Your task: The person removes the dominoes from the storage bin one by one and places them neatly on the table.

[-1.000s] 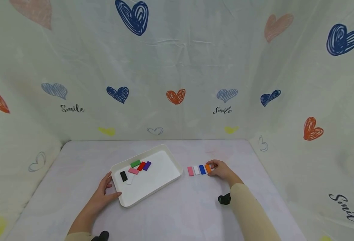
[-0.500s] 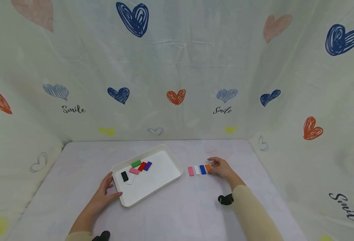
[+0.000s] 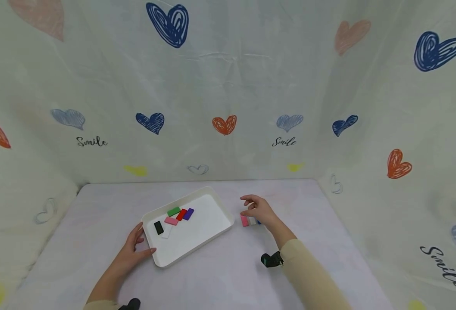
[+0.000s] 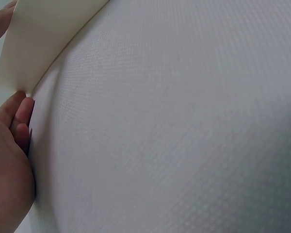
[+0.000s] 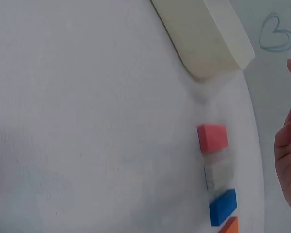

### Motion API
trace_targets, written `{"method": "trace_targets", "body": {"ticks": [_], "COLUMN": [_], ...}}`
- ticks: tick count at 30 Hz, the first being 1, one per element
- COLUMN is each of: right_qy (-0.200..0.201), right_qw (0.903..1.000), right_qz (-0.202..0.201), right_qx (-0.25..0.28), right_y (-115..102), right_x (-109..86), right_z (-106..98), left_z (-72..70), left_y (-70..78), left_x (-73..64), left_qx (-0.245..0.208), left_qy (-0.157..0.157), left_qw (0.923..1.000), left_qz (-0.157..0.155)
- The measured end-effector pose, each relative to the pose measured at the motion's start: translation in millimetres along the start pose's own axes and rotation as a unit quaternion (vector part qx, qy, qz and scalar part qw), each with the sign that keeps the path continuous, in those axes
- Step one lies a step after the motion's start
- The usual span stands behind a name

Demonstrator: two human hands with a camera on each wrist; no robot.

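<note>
In the head view my left hand [image 3: 130, 249] touches the left short side of a white tray [image 3: 191, 255], its thumb and fingertips spread along the rim. The left wrist view shows these fingertips against the tray's outer wall. My right hand [image 3: 260, 211] is over a row of small rectangular blocks, fingers extended and holding nothing visible. That row has a pink block [image 3: 245, 221], a white block [image 5: 219, 175], a blue block [image 5: 223, 208] and an orange block [image 5: 231, 225]. In the head view the hand hides the orange one and part of the blue one.
Inside the tray lie a green block [image 3: 173, 211], a red block [image 3: 181, 214], a purple block [image 3: 188, 214], another pink block [image 3: 171, 221], a black block [image 3: 158, 227] and another white block [image 3: 167, 232]. A heart-printed curtain [image 3: 228, 77] hangs behind the white table [image 3: 212, 284].
My right hand has let go of the orange block at the row's right end and moved left above the row. My left hand stays at the tray, which has not visibly moved.
</note>
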State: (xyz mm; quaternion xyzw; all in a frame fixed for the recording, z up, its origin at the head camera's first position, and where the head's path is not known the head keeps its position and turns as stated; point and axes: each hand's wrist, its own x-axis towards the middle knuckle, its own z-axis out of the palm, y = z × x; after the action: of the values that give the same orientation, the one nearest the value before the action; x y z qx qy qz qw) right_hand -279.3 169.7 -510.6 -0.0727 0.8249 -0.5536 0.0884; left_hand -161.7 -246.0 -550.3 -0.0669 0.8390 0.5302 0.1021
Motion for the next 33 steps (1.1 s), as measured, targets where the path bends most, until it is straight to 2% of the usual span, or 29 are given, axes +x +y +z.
{"method": "trace_targets", "body": {"ticks": [10,20,33], "right_qy": [-0.029,-0.064,-0.082], "right_qw": [0.9979,0.9949,0.9952], "right_qz": [-0.018,-0.032,-0.026], "right_qx": [0.054,0.072,0.047], "right_y": [-19,-32,-37], "right_x": [-0.8,3.7,16.5], "right_z": [45,87,126], "left_z": [-1.9,-1.3,-0.9], "left_y": [-0.1,-1.9,-2.8], "left_x": [-0.8,-0.2,2.6], "left_qx": [0.006,0.002,-0.005], "left_qy": [-0.001,-0.002,-0.005], "left_qw": [1.0,1.0,1.0], "left_qz": [0.0,-0.005,0.002]}}
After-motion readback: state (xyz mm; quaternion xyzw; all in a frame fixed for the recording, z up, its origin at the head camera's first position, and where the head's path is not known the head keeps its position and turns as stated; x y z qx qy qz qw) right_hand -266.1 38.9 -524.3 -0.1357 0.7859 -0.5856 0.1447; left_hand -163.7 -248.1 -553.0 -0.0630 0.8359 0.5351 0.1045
